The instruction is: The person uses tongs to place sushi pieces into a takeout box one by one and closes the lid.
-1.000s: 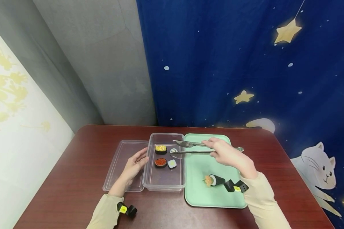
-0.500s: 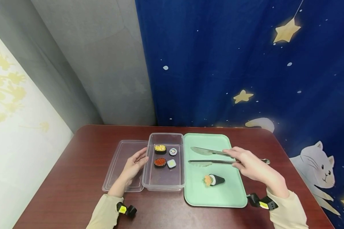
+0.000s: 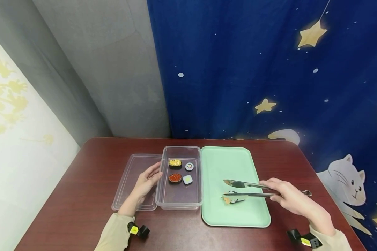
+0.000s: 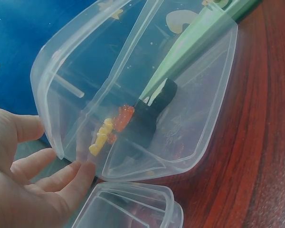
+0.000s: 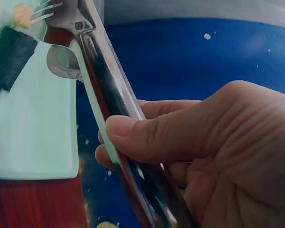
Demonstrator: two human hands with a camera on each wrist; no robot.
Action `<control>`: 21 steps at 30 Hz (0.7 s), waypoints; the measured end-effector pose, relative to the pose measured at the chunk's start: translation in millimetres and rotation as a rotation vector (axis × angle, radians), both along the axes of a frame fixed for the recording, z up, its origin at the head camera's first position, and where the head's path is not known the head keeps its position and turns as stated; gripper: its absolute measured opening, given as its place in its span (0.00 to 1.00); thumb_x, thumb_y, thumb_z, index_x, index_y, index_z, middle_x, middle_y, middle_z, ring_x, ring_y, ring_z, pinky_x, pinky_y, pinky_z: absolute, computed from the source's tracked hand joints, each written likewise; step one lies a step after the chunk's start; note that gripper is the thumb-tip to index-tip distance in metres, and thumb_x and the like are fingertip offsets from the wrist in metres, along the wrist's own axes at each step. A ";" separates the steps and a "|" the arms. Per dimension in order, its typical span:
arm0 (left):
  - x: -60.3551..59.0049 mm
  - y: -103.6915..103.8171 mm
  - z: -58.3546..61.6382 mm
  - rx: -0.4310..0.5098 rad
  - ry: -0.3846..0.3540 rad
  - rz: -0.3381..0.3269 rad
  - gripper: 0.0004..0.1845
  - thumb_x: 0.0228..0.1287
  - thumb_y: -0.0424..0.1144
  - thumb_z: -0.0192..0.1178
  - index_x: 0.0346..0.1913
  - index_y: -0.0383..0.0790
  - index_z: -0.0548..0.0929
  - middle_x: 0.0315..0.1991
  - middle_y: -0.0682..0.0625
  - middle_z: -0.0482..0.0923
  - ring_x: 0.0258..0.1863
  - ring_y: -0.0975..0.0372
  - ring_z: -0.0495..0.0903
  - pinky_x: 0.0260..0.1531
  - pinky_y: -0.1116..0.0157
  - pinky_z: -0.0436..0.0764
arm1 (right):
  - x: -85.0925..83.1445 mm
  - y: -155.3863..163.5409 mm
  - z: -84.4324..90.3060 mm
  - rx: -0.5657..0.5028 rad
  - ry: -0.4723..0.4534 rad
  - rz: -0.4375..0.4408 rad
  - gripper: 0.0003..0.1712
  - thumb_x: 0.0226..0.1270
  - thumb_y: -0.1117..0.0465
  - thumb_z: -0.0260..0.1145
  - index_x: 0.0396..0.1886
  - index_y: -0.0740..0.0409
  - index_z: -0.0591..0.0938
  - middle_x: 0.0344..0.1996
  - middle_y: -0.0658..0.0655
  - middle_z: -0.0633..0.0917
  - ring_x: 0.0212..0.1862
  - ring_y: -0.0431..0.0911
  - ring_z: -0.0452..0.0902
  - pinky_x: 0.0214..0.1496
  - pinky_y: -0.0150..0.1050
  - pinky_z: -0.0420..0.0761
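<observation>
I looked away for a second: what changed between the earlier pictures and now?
The right hand carried the open tongs from over the clear box back to the green tray, down to the cone-shaped roll. The left hand stayed against the box; the four pieces inside kept their places.

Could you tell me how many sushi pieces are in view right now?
5: four in the clear container, in its far half, and one cone-shaped roll on the green tray, at the tongs' tips.
</observation>
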State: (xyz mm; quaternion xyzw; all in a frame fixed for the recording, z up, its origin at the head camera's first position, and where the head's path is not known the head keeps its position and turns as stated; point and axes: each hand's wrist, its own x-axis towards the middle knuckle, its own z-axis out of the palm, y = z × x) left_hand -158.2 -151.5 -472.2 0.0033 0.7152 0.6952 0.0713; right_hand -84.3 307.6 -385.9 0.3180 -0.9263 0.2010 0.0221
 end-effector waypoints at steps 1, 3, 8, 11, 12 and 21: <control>0.3 0.1 0.4 -0.002 0.004 -0.005 0.27 0.66 0.30 0.54 0.68 0.33 0.63 0.62 0.32 0.66 0.61 0.48 0.68 0.53 0.66 0.74 | 0.8 2.6 -2.7 -0.001 -0.003 -0.002 0.29 0.46 0.76 0.71 0.52 0.64 0.78 0.43 0.53 0.81 0.43 0.45 0.78 0.38 0.35 0.78; 0.7 0.1 0.9 -0.001 0.004 -0.006 0.27 0.67 0.30 0.54 0.68 0.33 0.63 0.63 0.32 0.66 0.61 0.48 0.68 0.53 0.66 0.74 | 2.0 7.4 -7.8 -0.003 -0.005 0.000 0.29 0.45 0.76 0.71 0.52 0.64 0.78 0.43 0.53 0.81 0.44 0.44 0.77 0.38 0.35 0.78; 0.7 -0.1 1.8 -0.003 0.000 -0.014 0.27 0.67 0.30 0.53 0.68 0.33 0.63 0.63 0.32 0.65 0.61 0.48 0.68 0.55 0.64 0.73 | 1.5 15.8 -18.2 -0.015 0.010 0.023 0.30 0.44 0.77 0.71 0.52 0.64 0.78 0.42 0.54 0.81 0.44 0.45 0.77 0.38 0.33 0.77; 0.1 -0.4 1.2 -0.008 -0.004 -0.014 0.27 0.67 0.30 0.53 0.68 0.34 0.63 0.63 0.33 0.65 0.61 0.48 0.67 0.55 0.63 0.73 | -0.1 19.1 -24.0 -0.031 0.000 0.031 0.30 0.43 0.77 0.70 0.52 0.63 0.79 0.42 0.55 0.81 0.44 0.42 0.77 0.38 0.32 0.77; -0.1 -0.5 1.0 -0.010 -0.004 -0.016 0.27 0.67 0.30 0.53 0.68 0.34 0.63 0.63 0.33 0.65 0.61 0.48 0.68 0.55 0.62 0.73 | -0.6 20.2 -25.8 -0.037 -0.002 0.035 0.30 0.43 0.78 0.70 0.51 0.63 0.79 0.41 0.55 0.81 0.44 0.42 0.77 0.38 0.31 0.76; -0.8 -0.6 -1.0 -0.009 -0.018 -0.007 0.27 0.66 0.31 0.55 0.67 0.36 0.65 0.63 0.35 0.67 0.60 0.49 0.69 0.53 0.64 0.74 | -3.9 27.2 -36.3 -0.090 0.004 0.065 0.30 0.42 0.78 0.70 0.50 0.60 0.81 0.38 0.54 0.83 0.40 0.40 0.78 0.36 0.28 0.75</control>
